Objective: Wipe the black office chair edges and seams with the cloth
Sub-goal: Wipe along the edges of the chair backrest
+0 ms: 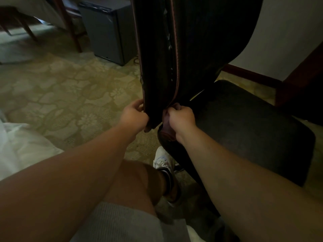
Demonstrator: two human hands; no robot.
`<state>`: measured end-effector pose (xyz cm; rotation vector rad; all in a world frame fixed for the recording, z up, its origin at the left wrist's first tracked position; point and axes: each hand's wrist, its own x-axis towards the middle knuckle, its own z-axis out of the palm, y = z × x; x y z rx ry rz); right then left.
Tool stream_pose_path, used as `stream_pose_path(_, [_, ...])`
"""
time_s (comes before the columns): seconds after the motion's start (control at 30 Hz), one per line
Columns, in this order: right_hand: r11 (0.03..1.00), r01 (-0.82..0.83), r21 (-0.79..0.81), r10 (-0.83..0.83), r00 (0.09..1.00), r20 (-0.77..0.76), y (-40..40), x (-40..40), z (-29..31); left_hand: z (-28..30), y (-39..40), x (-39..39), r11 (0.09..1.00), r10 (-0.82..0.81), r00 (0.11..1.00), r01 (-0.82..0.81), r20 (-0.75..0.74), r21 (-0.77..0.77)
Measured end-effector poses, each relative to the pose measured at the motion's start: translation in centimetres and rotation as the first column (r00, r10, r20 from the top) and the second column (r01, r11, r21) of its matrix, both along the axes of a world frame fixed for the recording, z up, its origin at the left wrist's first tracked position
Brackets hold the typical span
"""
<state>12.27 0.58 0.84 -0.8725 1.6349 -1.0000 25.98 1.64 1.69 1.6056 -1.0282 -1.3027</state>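
Both hands were at the bottom of the chair back

I had my left hand [133,113] curled on the lower left edge of the black chair [244,126] back, gripping it, while my right hand [181,117] clutched the cloth [167,131] bunched against the right seam, just above the seat corner; the chair stood on the patterned carpet [70,88] near a grey cabinet [108,30]

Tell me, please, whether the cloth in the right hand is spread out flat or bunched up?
Bunched up. The cloth shows only as a crumpled wad gripped in the right hand, pressed at the lower edge of the chair back.
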Motion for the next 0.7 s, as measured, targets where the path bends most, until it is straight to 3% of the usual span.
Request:
stream_pose_path(0.1, [0.999,-0.039,-0.019,0.04,0.999,0.021,0.5,-0.2,-0.1,0.3,0.0,-0.1,1.0,0.016,1.0,-0.016,0.006,0.013])
stream_pose_path(0.27, [0.999,0.047,0.021,-0.049,0.994,0.097,0.0,-0.3,0.2,0.7,-0.3,0.0,0.999,0.007,1.0,-0.008,0.015,0.043])
stream_pose_path(0.47, [0.996,-0.085,0.01,0.085,0.996,0.038,0.4,0.0,-0.5,0.7,-0.5,0.1,1.0,0.005,0.999,-0.006,0.049,0.029])
stream_pose_path(0.6, [0.997,0.018,0.082,-0.03,0.988,0.152,-0.1,0.7,-0.3,0.6,-0.5,-0.1,1.0,-0.005,0.998,0.004,0.058,0.016])
stream_pose_path(0.7, [0.998,-0.025,0.052,0.016,0.986,0.168,0.3,0.9,-0.5,0.5,-0.5,-0.2,1.0,-0.005,0.998,0.004,0.068,0.008])
